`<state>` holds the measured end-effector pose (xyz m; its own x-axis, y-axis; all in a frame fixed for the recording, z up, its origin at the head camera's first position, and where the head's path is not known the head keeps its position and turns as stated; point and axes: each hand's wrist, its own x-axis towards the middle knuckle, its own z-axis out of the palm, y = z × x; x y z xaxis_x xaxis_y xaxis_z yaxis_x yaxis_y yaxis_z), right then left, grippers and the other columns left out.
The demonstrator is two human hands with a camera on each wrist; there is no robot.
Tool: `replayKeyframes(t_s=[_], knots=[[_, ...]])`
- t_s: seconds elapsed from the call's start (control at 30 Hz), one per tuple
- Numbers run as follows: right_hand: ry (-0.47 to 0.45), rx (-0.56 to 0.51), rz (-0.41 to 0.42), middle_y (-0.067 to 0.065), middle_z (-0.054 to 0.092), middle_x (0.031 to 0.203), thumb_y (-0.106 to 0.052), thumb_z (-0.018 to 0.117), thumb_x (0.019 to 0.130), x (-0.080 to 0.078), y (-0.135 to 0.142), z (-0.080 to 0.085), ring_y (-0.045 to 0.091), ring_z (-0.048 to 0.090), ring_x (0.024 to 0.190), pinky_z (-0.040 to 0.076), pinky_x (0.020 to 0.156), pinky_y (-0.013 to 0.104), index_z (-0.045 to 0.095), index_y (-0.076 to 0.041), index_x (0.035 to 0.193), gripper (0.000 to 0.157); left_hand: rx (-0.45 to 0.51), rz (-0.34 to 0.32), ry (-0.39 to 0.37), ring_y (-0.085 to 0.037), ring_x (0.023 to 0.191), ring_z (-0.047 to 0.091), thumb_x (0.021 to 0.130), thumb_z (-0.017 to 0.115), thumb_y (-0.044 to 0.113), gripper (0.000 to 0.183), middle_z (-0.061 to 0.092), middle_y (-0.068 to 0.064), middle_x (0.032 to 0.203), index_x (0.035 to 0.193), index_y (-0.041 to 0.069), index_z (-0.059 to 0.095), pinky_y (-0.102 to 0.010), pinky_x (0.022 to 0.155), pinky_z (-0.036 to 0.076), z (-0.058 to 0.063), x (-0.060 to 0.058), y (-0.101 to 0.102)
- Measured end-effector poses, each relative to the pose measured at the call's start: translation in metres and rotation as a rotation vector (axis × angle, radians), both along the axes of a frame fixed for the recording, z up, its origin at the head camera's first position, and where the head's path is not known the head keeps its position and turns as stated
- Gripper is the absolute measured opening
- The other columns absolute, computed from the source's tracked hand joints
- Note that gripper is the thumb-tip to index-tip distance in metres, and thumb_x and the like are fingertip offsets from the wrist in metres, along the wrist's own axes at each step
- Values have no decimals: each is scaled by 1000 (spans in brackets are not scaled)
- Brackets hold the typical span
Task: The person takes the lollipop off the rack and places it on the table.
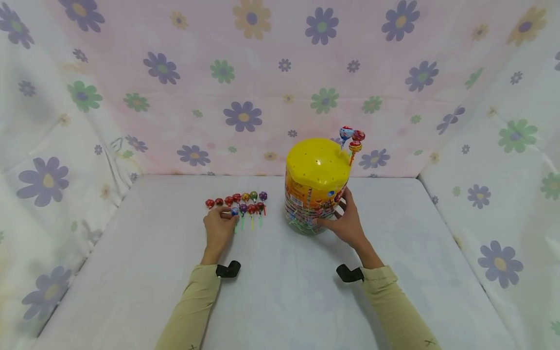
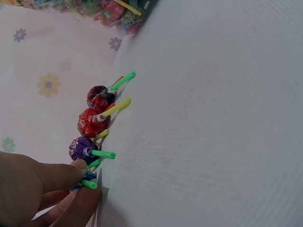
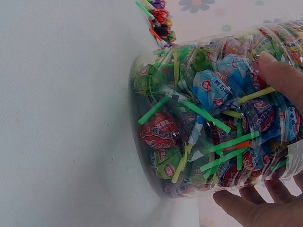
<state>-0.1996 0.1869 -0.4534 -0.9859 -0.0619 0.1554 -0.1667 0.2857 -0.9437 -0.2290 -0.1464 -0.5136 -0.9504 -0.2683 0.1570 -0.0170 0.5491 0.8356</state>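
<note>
My left hand [image 1: 218, 229] pinches a blue-wrapped lollipop [image 1: 235, 211] with a green stick between thumb and fingers, at the left end of the front row. Beside it in that row lie a purple lollipop [image 2: 81, 148], a red one [image 2: 91, 122] and a dark red one [image 2: 99, 98]. My right hand [image 1: 347, 223] grips the side of a clear plastic jar [image 3: 189, 156] with a yellow lid [image 1: 317, 163], its thumb on the near side and its fingers around the right. Wrapped lollipops fill the jar. Three lollipops [image 1: 358, 136] stick up from the lid's right edge.
Behind the front row lies a second row of lollipops, among them a red one [image 1: 210, 203] and a purple one [image 1: 263, 195]. Both rows are left of the jar on the white table [image 1: 280, 291]. Flower-patterned cloth [image 1: 192, 112] encloses the back and sides.
</note>
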Motion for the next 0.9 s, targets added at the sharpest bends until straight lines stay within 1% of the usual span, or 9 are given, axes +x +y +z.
replayKeyframes(t_s=[0.1,0.23,0.33,0.43,0.5,0.6,0.73,0.83,0.9], knots=[[1,3,1,19,32,159,1,83,81,-1,0,0,46,34,146,36,114,64,17,-10,161,104,-23,4,-7,-33,79,70,87,78,4,30,72,-25,88,112,-10,70,-35,68,53,1,0,0],[18,-11,-1,14,32,159,-1,85,80,-9,5,-17,43,35,146,37,114,64,17,-17,161,107,-41,10,-15,-32,75,67,88,78,7,32,72,-23,85,114,-9,69,-37,70,48,-2,-1,-3],[21,-13,3,17,33,158,1,84,80,-3,2,-6,45,36,145,36,113,65,17,-12,161,105,-46,1,-12,-30,73,68,88,79,10,34,73,-21,83,114,-9,69,-36,70,49,-3,-1,-6],[10,-8,6,21,32,158,3,83,80,3,-1,6,48,35,145,36,113,66,18,-7,160,103,-42,-18,3,-30,72,69,88,79,10,36,73,-22,84,116,-10,69,-30,65,50,1,3,-8],[1,0,5,21,32,158,3,83,80,6,-2,11,48,35,145,36,114,65,18,-6,160,103,-31,-43,19,-31,73,71,88,79,9,37,74,-23,86,117,-10,68,-26,61,53,6,5,-9],[0,1,8,22,31,158,4,82,81,6,-3,12,48,34,145,35,114,65,16,-5,160,103,44,-121,33,-35,76,74,90,77,7,37,73,-26,92,121,-11,66,-21,58,57,15,8,-10],[17,-10,2,18,31,159,1,84,81,-2,1,-5,46,34,146,34,114,66,17,-11,161,105,157,-260,55,-33,82,75,90,76,2,39,71,-28,101,125,-10,64,-20,62,60,30,12,-9],[29,-6,-6,14,32,159,-2,86,80,-10,6,-20,43,35,146,35,114,65,17,-17,161,107,237,-370,100,-28,87,74,90,73,-4,40,68,-31,107,128,-9,62,-21,67,61,43,16,-2],[34,0,-9,11,33,159,-5,87,80,-12,8,-24,41,36,146,37,114,64,18,-20,161,108,300,-440,136,-28,90,74,89,71,-9,40,66,-32,111,129,-8,61,-22,70,62,54,19,5]])
